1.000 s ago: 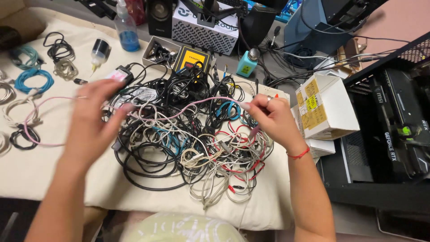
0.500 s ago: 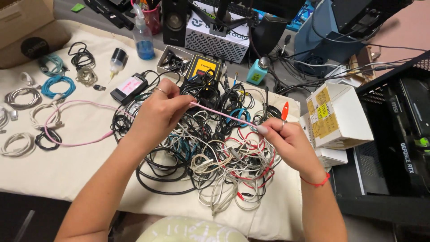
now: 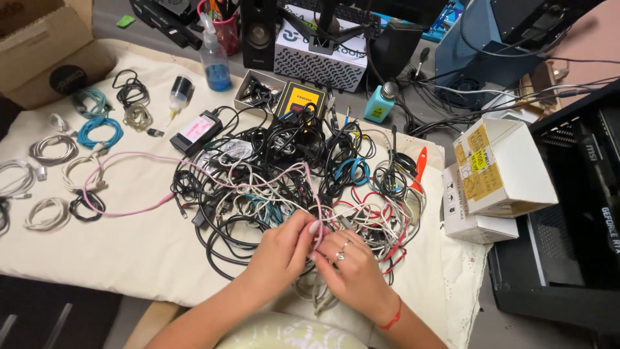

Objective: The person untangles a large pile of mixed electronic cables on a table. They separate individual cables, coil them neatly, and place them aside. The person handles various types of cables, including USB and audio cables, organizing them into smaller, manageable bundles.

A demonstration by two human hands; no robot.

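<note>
Head view, now: both hands drawn in close to the body, at the near edge of the big tangled heap of black, white, red and blue cables (image 3: 290,187). Left hand (image 3: 281,249) and right hand (image 3: 352,268) almost touching, fingers curled shut around 1 thin pale pink cable (image 3: 213,184). Pinched between the fingertips (image 3: 314,227) where the 2 hands meet, just over the front of the tangle. Red cord bracelet (image 3: 392,317) on the right wrist.

Against the earlier pictures: hands no longer spread wide apart with the pink cable stretched taut between them. Now brought together low and near, the cable slack, looping up from the grip across the top of the heap and trailing left onto the cream cloth-covered worktop (image 3: 129,245). Free end lying beside the small coiled white and teal cables (image 3: 97,132) laid out in rows at the left.

Judged from this: much of the pink cable seemingly lifted clear of the heap, its near end still among the other wires, the grip shifted to a finer, 2-handed working of 1 spot.

Farther back: blue spray bottle (image 3: 213,61), yellow-faced meter (image 3: 302,100), white cardboard boxes (image 3: 500,168) at the right.
</note>
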